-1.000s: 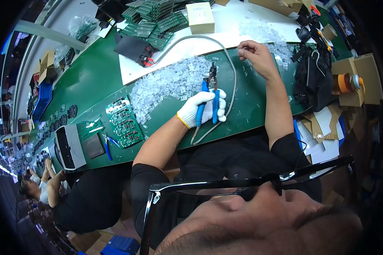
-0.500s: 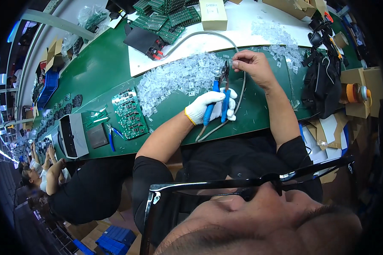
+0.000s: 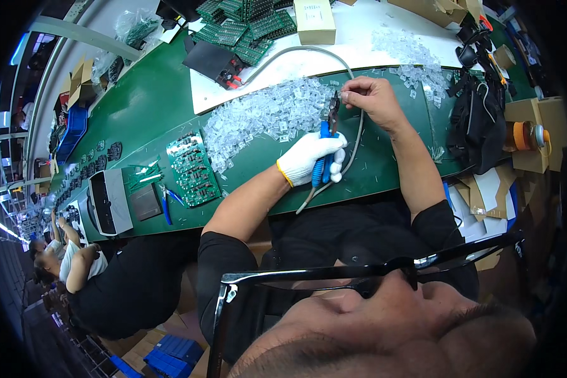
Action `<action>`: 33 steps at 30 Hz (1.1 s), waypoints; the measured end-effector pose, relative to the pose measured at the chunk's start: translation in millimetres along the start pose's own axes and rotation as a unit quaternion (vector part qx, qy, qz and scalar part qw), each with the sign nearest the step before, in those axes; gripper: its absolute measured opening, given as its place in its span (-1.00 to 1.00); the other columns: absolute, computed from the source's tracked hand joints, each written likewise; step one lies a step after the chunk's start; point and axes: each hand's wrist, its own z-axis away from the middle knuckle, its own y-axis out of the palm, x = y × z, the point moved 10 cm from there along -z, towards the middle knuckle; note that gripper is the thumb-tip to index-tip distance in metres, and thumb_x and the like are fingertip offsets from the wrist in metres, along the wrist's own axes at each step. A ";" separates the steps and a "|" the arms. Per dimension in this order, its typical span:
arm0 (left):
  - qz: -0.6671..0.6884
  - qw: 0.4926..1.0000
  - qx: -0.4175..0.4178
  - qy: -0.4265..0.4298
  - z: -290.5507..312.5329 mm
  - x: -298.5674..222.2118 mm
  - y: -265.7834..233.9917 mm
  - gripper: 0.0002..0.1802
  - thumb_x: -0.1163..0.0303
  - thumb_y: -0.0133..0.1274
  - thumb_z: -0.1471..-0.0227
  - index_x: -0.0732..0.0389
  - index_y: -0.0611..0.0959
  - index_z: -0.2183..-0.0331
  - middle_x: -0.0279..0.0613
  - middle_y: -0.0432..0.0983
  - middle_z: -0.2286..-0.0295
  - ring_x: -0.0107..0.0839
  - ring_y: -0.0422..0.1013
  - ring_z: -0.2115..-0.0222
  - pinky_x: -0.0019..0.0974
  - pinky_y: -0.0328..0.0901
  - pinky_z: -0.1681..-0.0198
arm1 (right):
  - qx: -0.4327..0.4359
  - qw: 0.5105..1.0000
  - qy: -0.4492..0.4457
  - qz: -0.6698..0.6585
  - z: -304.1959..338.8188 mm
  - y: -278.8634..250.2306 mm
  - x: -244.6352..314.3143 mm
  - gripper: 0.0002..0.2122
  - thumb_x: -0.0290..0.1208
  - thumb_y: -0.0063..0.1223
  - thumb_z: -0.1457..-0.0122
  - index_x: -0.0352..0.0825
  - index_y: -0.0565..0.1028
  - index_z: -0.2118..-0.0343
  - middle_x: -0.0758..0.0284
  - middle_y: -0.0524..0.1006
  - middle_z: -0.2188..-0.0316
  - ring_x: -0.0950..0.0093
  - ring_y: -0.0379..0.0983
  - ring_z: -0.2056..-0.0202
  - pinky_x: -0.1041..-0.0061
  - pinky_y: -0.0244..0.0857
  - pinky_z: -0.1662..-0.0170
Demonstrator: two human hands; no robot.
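Note:
My left hand (image 3: 309, 156), in a white glove with a yellow cuff, is closed round the blue handles of the nippers (image 3: 326, 129). Their dark jaws point away from me, and a grey cable (image 3: 360, 135) trails from the handle end. At the jaw tips, my bare right hand (image 3: 377, 104) pinches thumb and fingers together; whatever is in that pinch is too small to make out. Just left of the jaws spreads a heap of small clear plastic pieces (image 3: 264, 113) on the green tabletop (image 3: 375, 167).
Left of the heap lies a green circuit board (image 3: 192, 167), beside blue-handled cutters (image 3: 165, 205) and a grey bin (image 3: 109, 201). Farther back stand a black power box (image 3: 213, 63), stacked boards (image 3: 249, 28) and a cream carton (image 3: 315, 22). A black bag (image 3: 477, 129) is at right.
The handles of the nippers have come together in my left hand; they were spread apart before. My right hand has moved slightly left, still pinched beside the jaws.

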 end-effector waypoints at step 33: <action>0.123 0.984 0.127 0.021 -9.8 -5.4 13.2 -0.41 0.09 0.25 -0.10 0.31 0.55 -0.03 0.07 0.59 0.21 -0.02 0.59 0.22 0.23 0.41 -0.05 | -0.291 0.788 0.009 0.542 -1.2 -124.4 7.6 -0.78 -0.42 0.15 -0.20 -0.21 0.68 0.11 0.10 0.64 0.13 0.06 0.58 0.06 0.11 0.45 -0.02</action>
